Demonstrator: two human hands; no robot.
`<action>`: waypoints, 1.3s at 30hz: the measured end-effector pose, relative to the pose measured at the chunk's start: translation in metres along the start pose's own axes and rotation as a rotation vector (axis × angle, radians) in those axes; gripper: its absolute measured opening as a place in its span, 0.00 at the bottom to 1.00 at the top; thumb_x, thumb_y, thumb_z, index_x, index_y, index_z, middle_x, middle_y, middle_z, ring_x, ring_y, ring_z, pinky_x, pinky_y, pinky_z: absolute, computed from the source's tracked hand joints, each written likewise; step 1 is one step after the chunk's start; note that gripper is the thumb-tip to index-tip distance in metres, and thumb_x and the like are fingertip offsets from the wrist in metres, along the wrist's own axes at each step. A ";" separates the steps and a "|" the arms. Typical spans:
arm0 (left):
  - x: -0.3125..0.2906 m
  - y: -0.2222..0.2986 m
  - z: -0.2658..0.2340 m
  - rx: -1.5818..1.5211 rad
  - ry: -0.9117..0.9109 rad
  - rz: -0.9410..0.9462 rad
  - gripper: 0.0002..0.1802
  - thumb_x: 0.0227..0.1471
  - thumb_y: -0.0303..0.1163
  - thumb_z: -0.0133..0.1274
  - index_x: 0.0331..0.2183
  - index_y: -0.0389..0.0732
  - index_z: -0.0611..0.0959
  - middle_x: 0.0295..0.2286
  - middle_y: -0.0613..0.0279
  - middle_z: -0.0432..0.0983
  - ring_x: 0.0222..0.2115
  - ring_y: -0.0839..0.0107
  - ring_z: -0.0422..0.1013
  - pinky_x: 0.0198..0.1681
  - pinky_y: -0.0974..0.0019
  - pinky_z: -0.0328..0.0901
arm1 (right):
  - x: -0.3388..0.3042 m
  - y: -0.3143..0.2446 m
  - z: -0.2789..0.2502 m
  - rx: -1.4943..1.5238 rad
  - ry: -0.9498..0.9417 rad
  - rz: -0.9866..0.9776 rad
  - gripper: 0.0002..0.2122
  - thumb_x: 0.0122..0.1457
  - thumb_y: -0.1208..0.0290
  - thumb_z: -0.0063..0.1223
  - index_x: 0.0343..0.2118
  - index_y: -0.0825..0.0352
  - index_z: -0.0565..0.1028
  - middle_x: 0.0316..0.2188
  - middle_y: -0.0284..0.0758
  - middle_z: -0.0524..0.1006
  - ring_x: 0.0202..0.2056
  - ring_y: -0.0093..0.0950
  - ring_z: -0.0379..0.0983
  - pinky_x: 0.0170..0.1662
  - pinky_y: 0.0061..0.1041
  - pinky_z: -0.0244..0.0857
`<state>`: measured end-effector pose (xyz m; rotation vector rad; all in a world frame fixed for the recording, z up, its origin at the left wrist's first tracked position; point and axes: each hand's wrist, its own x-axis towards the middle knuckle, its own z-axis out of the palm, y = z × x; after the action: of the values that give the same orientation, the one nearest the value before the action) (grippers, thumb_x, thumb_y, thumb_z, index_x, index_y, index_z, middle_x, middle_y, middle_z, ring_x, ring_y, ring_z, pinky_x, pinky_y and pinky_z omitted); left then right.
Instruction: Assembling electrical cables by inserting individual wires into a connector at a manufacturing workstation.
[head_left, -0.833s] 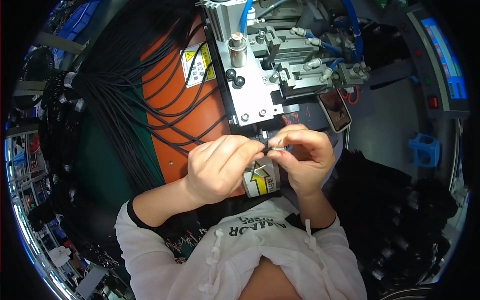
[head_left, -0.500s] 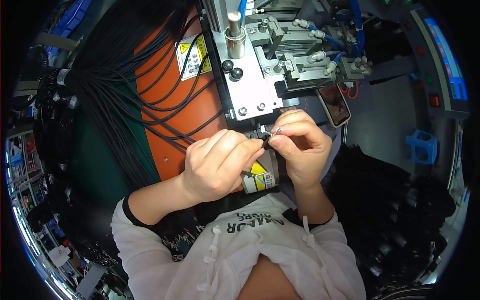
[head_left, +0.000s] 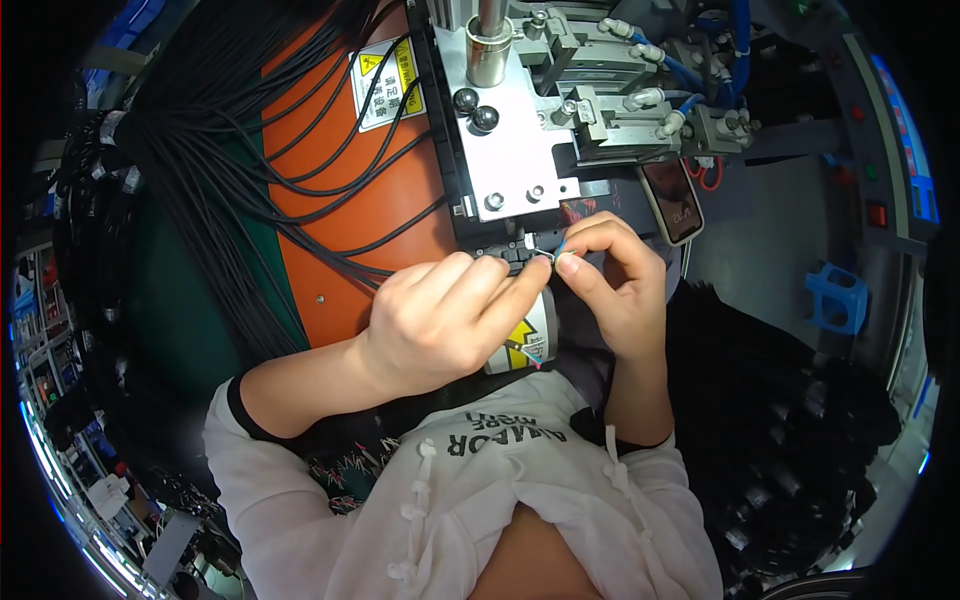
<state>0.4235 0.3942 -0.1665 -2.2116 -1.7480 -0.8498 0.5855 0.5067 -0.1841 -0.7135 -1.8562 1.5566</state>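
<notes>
My left hand [head_left: 440, 318] is closed in front of the machine, its index fingertip reaching toward my right fingertips. Below that hand a cable end with thin coloured wires [head_left: 532, 357] sticks out; the rest of the cable is hidden by the palm. Between the thumb and index finger of my right hand [head_left: 618, 280] are pinched thin wires [head_left: 561, 245], blue and pale ones showing. A small white connector [head_left: 531, 241] sits in the black fixture [head_left: 505, 252] just beyond my fingertips. Whether a wire tip enters the connector is too small to tell.
The metal machine head [head_left: 510, 150] with its cylinders and blue air hoses stands over the fixture. Black cables [head_left: 300, 215] fan across the orange panel [head_left: 345, 255] at left. A phone [head_left: 671, 200] lies right of the machine. Dark bundles [head_left: 780, 400] fill the right side.
My left index finger has stretched toward the right fingertips. The pinched wires now point toward the connector, fewer colours showing. The whole view has shifted slightly.
</notes>
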 end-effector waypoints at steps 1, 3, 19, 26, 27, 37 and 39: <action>0.000 0.001 0.000 0.001 -0.002 -0.005 0.20 0.33 0.24 0.58 0.36 0.40 0.84 0.22 0.70 0.67 0.17 0.78 0.63 0.16 0.75 0.58 | 0.001 0.004 0.001 0.002 -0.004 0.002 0.03 0.49 0.80 0.57 0.26 0.70 0.73 0.21 0.34 0.72 0.27 0.28 0.68 0.39 0.24 0.61; 0.000 0.004 0.001 0.049 -0.104 -0.017 0.21 0.35 0.24 0.57 0.38 0.41 0.84 0.21 0.70 0.63 0.17 0.78 0.62 0.16 0.75 0.58 | 0.003 0.012 0.006 -0.255 0.069 -0.156 0.03 0.49 0.81 0.56 0.25 0.70 0.73 0.21 0.35 0.72 0.27 0.29 0.68 0.38 0.25 0.61; 0.000 0.002 0.009 0.054 -0.165 -0.124 0.19 0.36 0.25 0.56 0.37 0.42 0.83 0.22 0.68 0.64 0.19 0.76 0.64 0.18 0.73 0.60 | 0.000 0.043 0.025 -0.183 0.183 -0.054 0.04 0.50 0.81 0.54 0.24 0.70 0.70 0.22 0.31 0.70 0.27 0.21 0.65 0.34 0.20 0.59; 0.002 -0.007 0.010 -0.004 -0.101 -0.109 0.14 0.36 0.26 0.56 0.32 0.39 0.82 0.24 0.68 0.70 0.21 0.76 0.69 0.20 0.72 0.62 | -0.002 0.040 0.029 0.082 0.202 0.148 0.04 0.52 0.78 0.54 0.24 0.70 0.70 0.22 0.31 0.71 0.26 0.19 0.65 0.32 0.19 0.60; 0.002 -0.007 0.008 0.011 -0.100 -0.105 0.13 0.37 0.26 0.56 0.31 0.39 0.82 0.24 0.69 0.69 0.21 0.77 0.68 0.20 0.74 0.61 | 0.000 0.036 0.033 -0.016 0.226 0.063 0.04 0.53 0.78 0.53 0.25 0.70 0.70 0.23 0.30 0.70 0.27 0.17 0.63 0.32 0.17 0.58; 0.000 0.006 -0.014 0.256 -0.385 -0.244 0.10 0.39 0.24 0.56 0.31 0.38 0.82 0.25 0.67 0.70 0.20 0.76 0.68 0.22 0.73 0.62 | 0.007 0.022 0.008 -0.160 0.069 -0.390 0.07 0.48 0.84 0.60 0.29 0.69 0.75 0.26 0.31 0.75 0.29 0.23 0.70 0.35 0.20 0.63; 0.009 -0.001 -0.016 0.168 -0.216 -0.140 0.09 0.40 0.25 0.57 0.31 0.37 0.82 0.25 0.66 0.70 0.19 0.74 0.69 0.21 0.71 0.63 | 0.007 0.016 0.009 0.028 -0.105 -0.459 0.09 0.45 0.85 0.62 0.29 0.69 0.75 0.28 0.33 0.76 0.31 0.27 0.72 0.36 0.23 0.65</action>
<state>0.4189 0.3942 -0.1488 -2.1583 -2.0104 -0.4826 0.5745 0.5083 -0.2000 -0.1712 -1.9006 1.3328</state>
